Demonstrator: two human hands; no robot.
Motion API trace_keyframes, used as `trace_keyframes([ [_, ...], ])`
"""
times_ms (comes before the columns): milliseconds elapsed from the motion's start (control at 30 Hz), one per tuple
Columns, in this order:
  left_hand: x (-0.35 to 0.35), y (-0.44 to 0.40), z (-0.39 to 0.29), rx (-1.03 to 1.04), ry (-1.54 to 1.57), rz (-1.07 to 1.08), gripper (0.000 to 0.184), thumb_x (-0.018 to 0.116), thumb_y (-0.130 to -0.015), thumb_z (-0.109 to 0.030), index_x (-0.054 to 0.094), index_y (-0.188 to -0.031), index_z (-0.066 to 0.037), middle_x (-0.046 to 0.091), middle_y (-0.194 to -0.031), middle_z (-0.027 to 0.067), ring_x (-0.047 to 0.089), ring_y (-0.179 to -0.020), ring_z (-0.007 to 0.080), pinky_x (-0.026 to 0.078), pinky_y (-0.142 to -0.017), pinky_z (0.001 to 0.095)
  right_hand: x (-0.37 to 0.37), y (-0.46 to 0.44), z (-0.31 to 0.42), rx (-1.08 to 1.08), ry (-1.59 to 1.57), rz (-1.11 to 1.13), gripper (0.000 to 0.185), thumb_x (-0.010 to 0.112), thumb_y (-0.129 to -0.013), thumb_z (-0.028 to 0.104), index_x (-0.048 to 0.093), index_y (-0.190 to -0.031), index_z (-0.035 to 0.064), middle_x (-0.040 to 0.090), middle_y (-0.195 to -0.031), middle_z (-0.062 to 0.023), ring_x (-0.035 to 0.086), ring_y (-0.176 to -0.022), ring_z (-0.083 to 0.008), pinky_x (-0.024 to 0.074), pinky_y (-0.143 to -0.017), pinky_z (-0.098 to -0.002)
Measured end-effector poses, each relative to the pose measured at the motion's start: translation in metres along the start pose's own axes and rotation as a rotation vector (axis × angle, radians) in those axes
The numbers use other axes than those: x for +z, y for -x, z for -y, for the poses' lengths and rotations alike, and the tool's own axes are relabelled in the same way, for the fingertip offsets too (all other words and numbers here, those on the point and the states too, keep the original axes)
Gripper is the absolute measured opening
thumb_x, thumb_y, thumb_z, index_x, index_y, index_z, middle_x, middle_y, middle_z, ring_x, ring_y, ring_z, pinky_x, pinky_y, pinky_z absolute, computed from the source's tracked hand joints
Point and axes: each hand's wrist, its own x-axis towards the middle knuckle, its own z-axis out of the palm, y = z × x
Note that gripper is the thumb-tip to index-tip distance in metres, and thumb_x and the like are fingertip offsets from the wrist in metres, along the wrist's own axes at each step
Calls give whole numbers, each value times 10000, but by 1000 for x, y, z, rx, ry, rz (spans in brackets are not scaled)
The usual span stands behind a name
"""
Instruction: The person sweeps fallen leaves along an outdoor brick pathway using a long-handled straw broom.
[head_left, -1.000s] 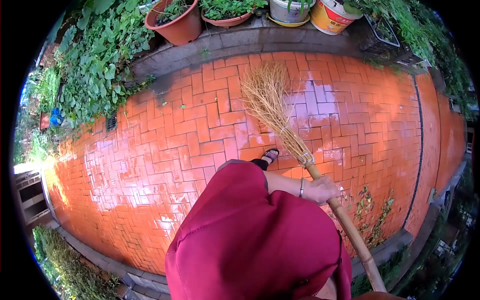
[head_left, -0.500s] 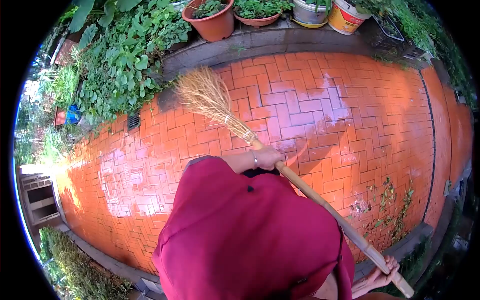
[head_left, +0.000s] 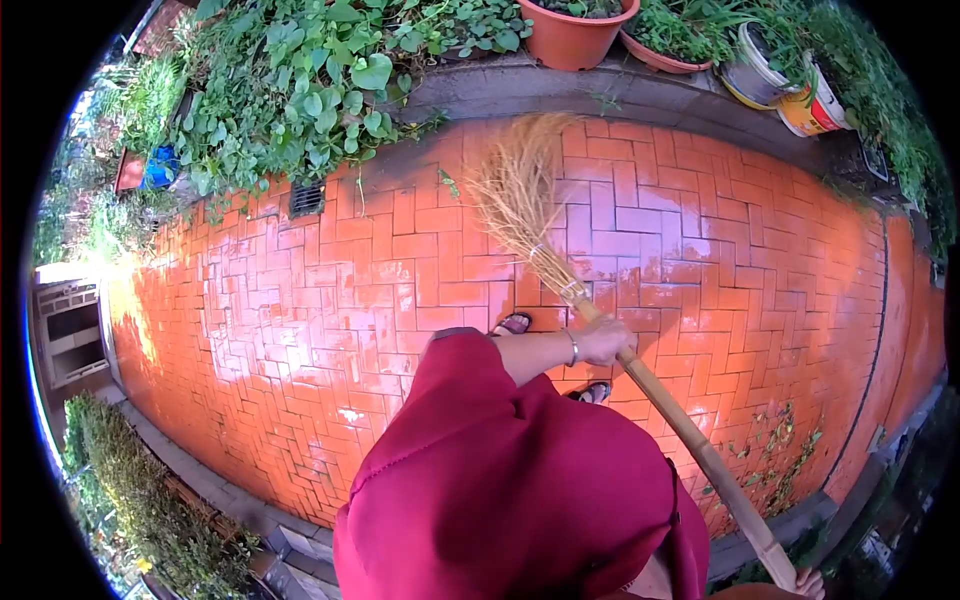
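Note:
My left hand (head_left: 603,342), with a silver bracelet at the wrist, is wrapped round the upper bamboo handle of a broom (head_left: 700,450), just behind its bound twigs. Near the handle's far end, at the bottom right, my right hand (head_left: 810,582) shows only in part, its fingers closed on the pole. The twig head (head_left: 520,185) rests on the wet orange brick floor (head_left: 430,290), close to the grey kerb (head_left: 500,90). Beside the bristles lies a small green leaf (head_left: 449,183).
Potted plants stand on the kerb, among them a terracotta pot (head_left: 575,38) and a white-and-yellow bucket (head_left: 812,108). Leafy vines (head_left: 290,90) spill over the left edge near a drain grate (head_left: 307,199). Fallen leaves (head_left: 775,455) lie at the right. My sandalled feet (head_left: 512,324) show below.
The broom head first swung left toward the vines and has since moved back right. My right hand came into view at the handle's end and is now partly cut off.

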Motion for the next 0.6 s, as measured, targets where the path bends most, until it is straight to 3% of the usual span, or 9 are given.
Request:
trace_keyframes([
  [33,-19,25,22,-98,-9,11,116,609,-583,-134,548,-682,-137,574,-706,60,560,-760,250,399,-670,380,16,3,-28,101,-73,21,127,501,-727,103,413,-649,56,325,-562,-14,339,-501,-133,310,-466,-267],
  [67,-34,50,50,-154,-56,37,131,608,-587,-134,554,-705,-134,577,-717,58,560,-775,248,395,-687,380,32,4,-57,340,-317,250,192,463,-744,-6,316,-663,87,248,-624,-14,295,-610,-142,294,-633,-305],
  [100,-47,76,78,-207,-107,67,147,607,-590,-133,560,-729,-132,580,-728,57,561,-791,246,391,-703,381,49,20,-85,370,-259,70,176,465,-742,-11,324,-687,79,244,-627,-13,294,-613,-143,289,-637,-301],
  [167,-73,127,109,-268,-91,-40,144,581,-597,-86,549,-733,-121,556,-738,68,541,-783,258,409,-698,390,80,44,-136,467,-254,60,173,467,-749,-3,323,-723,90,257,-632,-17,305,-627,-140,294,-638,-307],
  [300,-79,191,154,-394,-193,126,122,579,-603,-95,550,-719,-122,560,-723,74,545,-766,268,409,-696,390,107,92,-167,581,-304,53,161,468,-753,-3,336,-744,87,298,-648,-27,334,-650,-149,300,-681,-332],
  [367,-80,199,144,-387,-226,160,118,576,-604,-93,551,-715,-124,562,-719,76,546,-762,270,407,-697,390,88,102,-153,574,-361,2,171,480,-739,-14,338,-747,81,285,-644,-19,329,-643,-146,302,-683,-325],
  [500,-78,193,53,-225,-153,133,124,585,-587,-87,532,-694,-120,559,-704,68,545,-758,265,398,-671,384,16,112,-66,438,-375,-124,189,483,-732,-15,319,-736,80,241,-636,-9,301,-616,-139,296,-632,-304],
  [533,-70,189,35,-24,-87,85,153,587,-579,-98,520,-715,-119,548,-675,59,541,-717,258,384,-634,381,-14,114,-37,377,-394,-69,189,484,-738,2,313,-731,83,245,-634,-10,299,-606,-138,294,-609,-295],
  [600,-53,176,-6,155,-70,72,151,568,-568,-89,517,-706,-121,526,-634,46,527,-660,250,366,-599,368,-53,127,32,100,-181,-194,140,514,-717,127,414,-651,54,333,-565,-16,349,-508,-139,317,-474,-275],
])
